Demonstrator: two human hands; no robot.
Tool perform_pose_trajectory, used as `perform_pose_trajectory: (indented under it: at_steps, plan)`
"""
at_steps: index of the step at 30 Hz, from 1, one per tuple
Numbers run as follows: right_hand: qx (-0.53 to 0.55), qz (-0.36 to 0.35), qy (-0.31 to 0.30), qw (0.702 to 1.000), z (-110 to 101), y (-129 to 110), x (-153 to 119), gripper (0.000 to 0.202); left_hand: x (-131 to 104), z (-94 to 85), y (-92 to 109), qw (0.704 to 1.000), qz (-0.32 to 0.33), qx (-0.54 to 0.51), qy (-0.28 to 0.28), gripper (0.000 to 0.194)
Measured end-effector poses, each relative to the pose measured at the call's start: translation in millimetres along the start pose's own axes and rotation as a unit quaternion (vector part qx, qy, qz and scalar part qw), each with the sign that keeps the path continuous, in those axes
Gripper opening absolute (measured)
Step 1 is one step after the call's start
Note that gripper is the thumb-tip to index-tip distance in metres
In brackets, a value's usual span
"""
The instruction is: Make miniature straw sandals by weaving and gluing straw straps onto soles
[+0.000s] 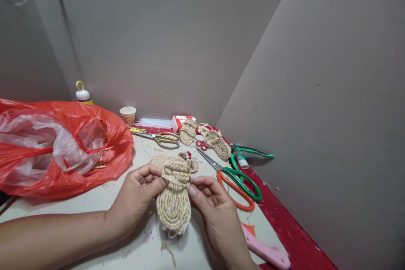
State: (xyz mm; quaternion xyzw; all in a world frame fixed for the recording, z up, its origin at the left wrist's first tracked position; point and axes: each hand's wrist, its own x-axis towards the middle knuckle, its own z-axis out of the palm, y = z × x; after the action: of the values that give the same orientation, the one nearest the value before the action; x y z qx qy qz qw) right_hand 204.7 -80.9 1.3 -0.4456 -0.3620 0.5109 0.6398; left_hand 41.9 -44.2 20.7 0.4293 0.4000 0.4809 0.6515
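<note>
Your left hand point(139, 196) and right hand point(213, 206) cover both edges of the straw sandal point(174, 202). Behind the sandal, the red plastic bag point(63, 147) runs off the frame's left edge and hides most of the bottle point(82, 95). The print on the small box point(180, 120) is too small to read.

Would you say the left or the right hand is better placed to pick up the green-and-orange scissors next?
Probably the right hand: the green-and-orange scissors lie just beside it, while the left hand pinches the far side of the woven straw sandal.
</note>
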Motion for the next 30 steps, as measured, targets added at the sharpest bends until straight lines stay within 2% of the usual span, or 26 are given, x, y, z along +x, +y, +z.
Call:
perform_pose_trajectory:
  at_steps: [6,15,20,25,27,30]
  plan:
    - [0.092,0.107,-0.035,0.989,3.2,-0.4,1.4,0.022,-0.1,1.4,1.8,1.000,-0.007,-0.003,0.006,0.024]
    - [0.148,0.148,-0.045,0.977,2.1,-4.3,0.8,0.016,2.7,-1.7,0.7,0.999,0.003,-0.015,-0.030,0.022]
    - [0.146,0.153,-0.037,0.977,0.9,-3.5,1.7,0.016,4.8,-3.6,4.6,0.997,-0.009,-0.019,-0.079,0.022]
    - [0.148,0.148,-0.033,0.977,0.2,-6.5,3.0,0.017,5.1,-5.2,16.0,0.991,-0.006,0.018,-0.130,0.039]
    - [0.145,0.147,-0.036,0.978,-0.2,-7.1,3.2,0.016,5.0,-6.4,22.5,0.992,0.009,0.043,-0.119,0.044]
    - [0.144,0.152,-0.052,0.976,-1.2,-5.8,3.1,0.013,4.1,-7.8,34.2,0.990,0.063,0.106,-0.069,0.040]
